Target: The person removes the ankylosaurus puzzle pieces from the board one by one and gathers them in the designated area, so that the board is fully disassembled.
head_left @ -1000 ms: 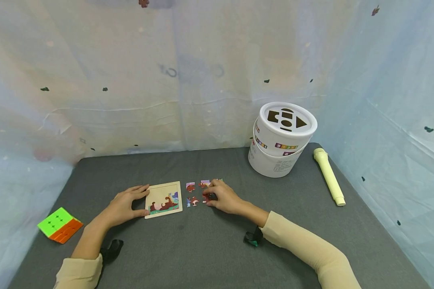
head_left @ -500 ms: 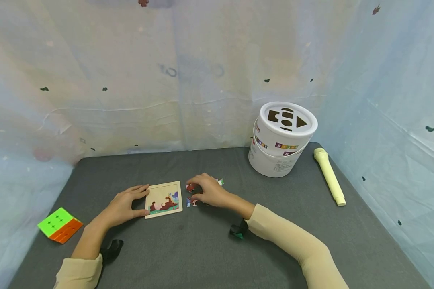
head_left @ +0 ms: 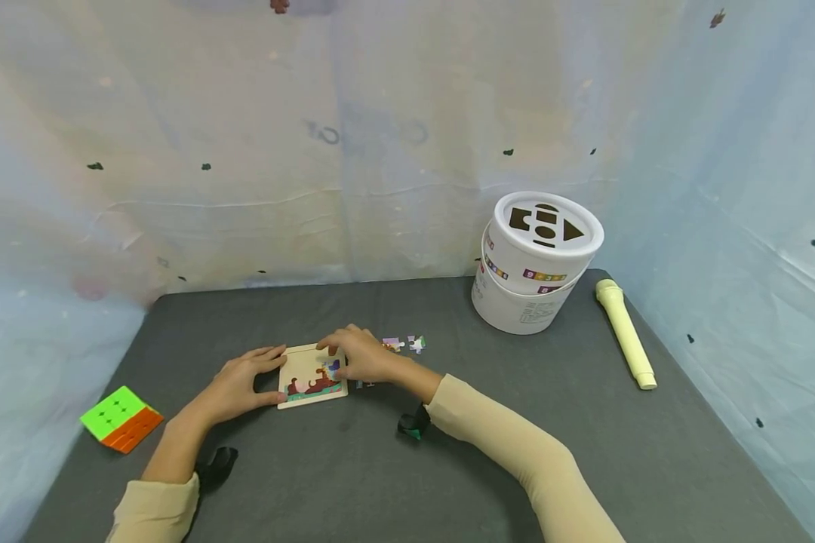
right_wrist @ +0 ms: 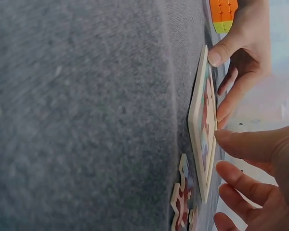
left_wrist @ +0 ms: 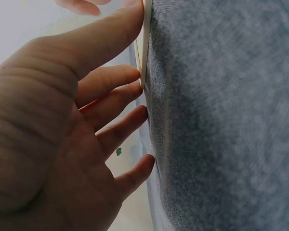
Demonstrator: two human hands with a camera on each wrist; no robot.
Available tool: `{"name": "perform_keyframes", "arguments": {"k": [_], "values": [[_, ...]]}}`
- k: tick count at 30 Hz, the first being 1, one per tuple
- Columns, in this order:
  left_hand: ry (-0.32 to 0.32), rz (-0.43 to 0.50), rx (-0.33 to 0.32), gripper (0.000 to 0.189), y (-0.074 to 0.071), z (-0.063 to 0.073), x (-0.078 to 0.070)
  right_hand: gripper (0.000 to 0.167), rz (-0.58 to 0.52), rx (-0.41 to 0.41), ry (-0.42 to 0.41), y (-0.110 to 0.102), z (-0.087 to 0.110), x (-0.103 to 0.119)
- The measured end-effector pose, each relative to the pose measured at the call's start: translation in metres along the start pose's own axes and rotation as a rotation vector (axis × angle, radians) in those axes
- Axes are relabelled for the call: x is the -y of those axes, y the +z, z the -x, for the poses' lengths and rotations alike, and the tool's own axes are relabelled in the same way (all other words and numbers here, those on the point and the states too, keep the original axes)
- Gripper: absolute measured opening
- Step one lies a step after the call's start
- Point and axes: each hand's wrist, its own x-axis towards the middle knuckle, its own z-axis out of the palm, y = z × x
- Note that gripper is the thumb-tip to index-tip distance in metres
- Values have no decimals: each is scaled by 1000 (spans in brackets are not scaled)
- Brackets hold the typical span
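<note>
A wooden puzzle tray (head_left: 308,367) with a brown, green and blue picture along its lower part lies on the grey cloth. At its left edge, the left hand (head_left: 241,379) rests its thumb and fingertips, spread apart and fairly straight. Over the tray's right side is the right hand (head_left: 361,357), its thumb and index fingertips bent down close above the picture; I cannot tell whether a piece is between them. Beside the tray lie loose jigsaw pieces, among them a purple-and-brown one (head_left: 392,345), a white-and-green one (head_left: 416,344) and brown-and-blue ones (right_wrist: 183,195) under the right hand.
A green and orange cube puzzle (head_left: 122,420) sits left of the left forearm. At the back right stands a white bucket (head_left: 533,290) with shape holes in its lid. A pale yellow stick (head_left: 627,332) lies near the right edge of the grey cloth (head_left: 353,467).
The right hand has moved left from among the loose pieces to over the tray's right side, uncovering two pieces behind it. The left hand keeps its place at the tray.
</note>
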Motion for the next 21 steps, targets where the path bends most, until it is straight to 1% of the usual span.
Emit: {"name": "perform_keyframes", "arguments": {"k": [5,9,21], "values": [[-22,17,14,80,-1,0,0,54,23,2,12,3,-2,0],[-24,20,16,80,-1,0,-1,54,41,5,10,6,-2,-1],[-23,13,22,80,-1,-1,1,48,11,-6,0,8,2,-1]]}}
